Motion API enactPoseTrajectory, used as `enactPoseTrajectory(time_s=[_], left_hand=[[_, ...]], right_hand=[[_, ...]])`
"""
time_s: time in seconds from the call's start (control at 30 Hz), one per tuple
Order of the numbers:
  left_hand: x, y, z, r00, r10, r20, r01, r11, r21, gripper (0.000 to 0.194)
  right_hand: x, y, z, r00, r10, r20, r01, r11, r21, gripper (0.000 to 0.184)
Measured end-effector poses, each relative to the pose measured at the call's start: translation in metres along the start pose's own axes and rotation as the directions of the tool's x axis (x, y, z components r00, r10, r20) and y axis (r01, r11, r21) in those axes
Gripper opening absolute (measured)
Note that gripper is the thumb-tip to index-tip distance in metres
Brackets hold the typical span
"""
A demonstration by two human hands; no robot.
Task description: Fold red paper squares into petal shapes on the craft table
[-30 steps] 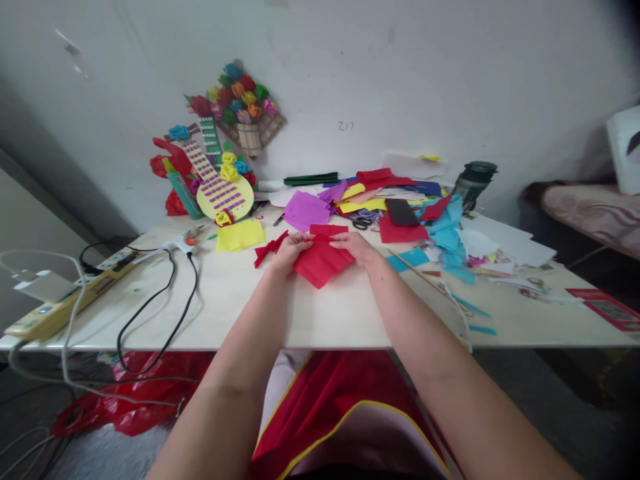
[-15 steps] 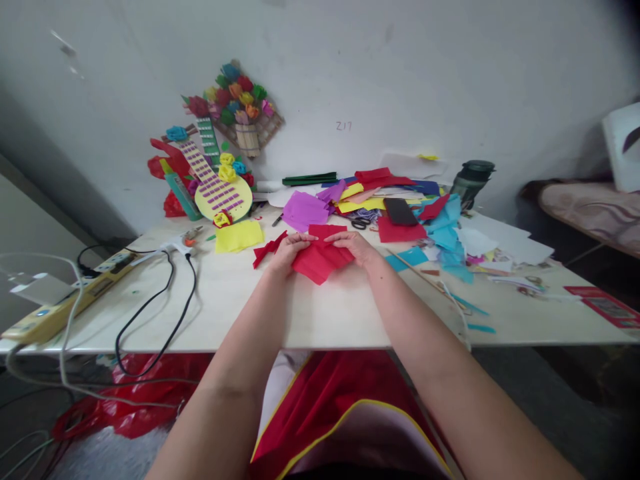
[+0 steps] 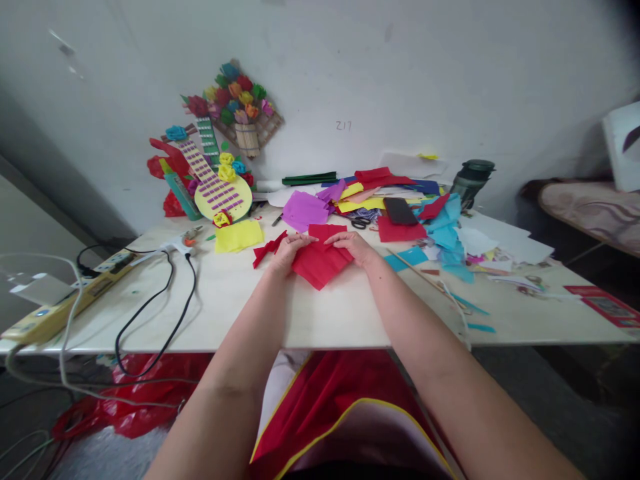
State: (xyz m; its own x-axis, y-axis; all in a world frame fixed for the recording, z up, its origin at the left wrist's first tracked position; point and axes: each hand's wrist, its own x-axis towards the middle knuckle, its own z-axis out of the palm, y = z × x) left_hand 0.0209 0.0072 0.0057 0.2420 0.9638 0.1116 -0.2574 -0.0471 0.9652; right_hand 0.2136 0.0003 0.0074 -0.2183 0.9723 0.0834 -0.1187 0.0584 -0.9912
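Between my two hands is a piece of red crepe paper (image 3: 321, 267), its lower corner pointing toward me. My left hand (image 3: 293, 251) pinches its left side, and my right hand (image 3: 353, 246) pinches it on the right, near the upper edge. Another flat red piece (image 3: 327, 231) lies just behind it, partly covered. Left of my left hand rests a twisted red paper strip (image 3: 270, 249). A yellow paper piece (image 3: 239, 237) lies farther left, and purple paper (image 3: 305, 211) sits behind my left hand.
Scissors (image 3: 361, 223), a black phone (image 3: 400, 211) and piled coloured paper stand behind. Blue scraps (image 3: 407, 259) and a thin stick (image 3: 425, 278) lie to the right. A dark bottle (image 3: 473, 183) stands at the back right. A power strip (image 3: 75, 300) and cables occupy the left.
The red paper's lower part lifted and wrinkled slightly, then flattened with its corner lower. Both hands stay on it, with the fingertips shifting a little. The view has tilted slightly.
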Motion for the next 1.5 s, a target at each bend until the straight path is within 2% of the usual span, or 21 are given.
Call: enactPoseTrajectory(time_s=[0.1, 0.2, 0.37, 0.53, 0.67, 0.73, 0.8, 0.9, 1.13, 1.37, 1.5], left_hand=[[0.001, -0.001, -0.001, 0.998, -0.059, -0.008, 0.06, 0.998, 0.029, 0.031], [0.003, -0.003, -0.001, 0.999, -0.04, -0.007, 0.041, 0.998, 0.051, 0.035], [0.002, -0.003, 0.0, 1.0, -0.018, -0.009, 0.019, 0.995, 0.093, 0.033], [0.002, -0.003, 0.001, 0.999, 0.037, -0.001, -0.037, 0.987, 0.155, 0.023], [0.004, -0.005, -0.001, 0.998, 0.06, -0.008, -0.057, 0.98, 0.192, 0.018], [0.004, -0.005, -0.002, 0.998, 0.055, -0.01, -0.052, 0.977, 0.206, 0.018], [0.004, -0.005, -0.001, 0.998, 0.056, -0.011, -0.052, 0.972, 0.227, 0.018], [0.003, -0.004, 0.0, 0.998, 0.066, -0.002, -0.063, 0.968, 0.245, 0.018], [0.0, -0.002, 0.003, 0.999, 0.041, 0.036, -0.048, 0.971, 0.233, 0.018], [0.002, -0.003, 0.002, 0.999, 0.019, 0.049, -0.029, 0.978, 0.208, 0.023], [0.003, -0.003, 0.0, 0.995, 0.088, 0.056, -0.098, 0.976, 0.196, 0.02]], right_hand=[[0.001, 0.001, 0.0, 1.0, -0.002, -0.005, 0.002, 1.0, 0.002, 0.02], [0.001, 0.002, 0.0, 1.0, -0.006, -0.006, 0.006, 1.0, -0.009, 0.019], [0.002, 0.003, -0.001, 1.0, -0.025, -0.001, 0.025, 0.999, -0.039, 0.025], [0.004, 0.005, -0.003, 1.0, 0.0, 0.028, 0.0, 1.0, 0.007, 0.036], [0.003, 0.005, -0.004, 0.999, -0.03, 0.031, 0.028, 0.998, 0.061, 0.029], [0.003, 0.003, -0.003, 0.999, 0.01, 0.031, -0.013, 0.994, 0.104, 0.027], [0.002, 0.002, -0.001, 0.996, 0.085, 0.008, -0.086, 0.99, 0.114, 0.032], [0.003, 0.004, 0.001, 0.995, 0.09, -0.049, -0.087, 0.995, 0.054, 0.032], [0.007, 0.014, -0.001, 0.999, 0.002, -0.038, -0.006, 0.996, -0.091, 0.029], [0.006, 0.011, 0.0, 0.996, 0.015, -0.092, -0.031, 0.985, -0.17, 0.025], [0.003, 0.007, 0.002, 0.995, 0.014, -0.1, -0.035, 0.977, -0.21, 0.021]])
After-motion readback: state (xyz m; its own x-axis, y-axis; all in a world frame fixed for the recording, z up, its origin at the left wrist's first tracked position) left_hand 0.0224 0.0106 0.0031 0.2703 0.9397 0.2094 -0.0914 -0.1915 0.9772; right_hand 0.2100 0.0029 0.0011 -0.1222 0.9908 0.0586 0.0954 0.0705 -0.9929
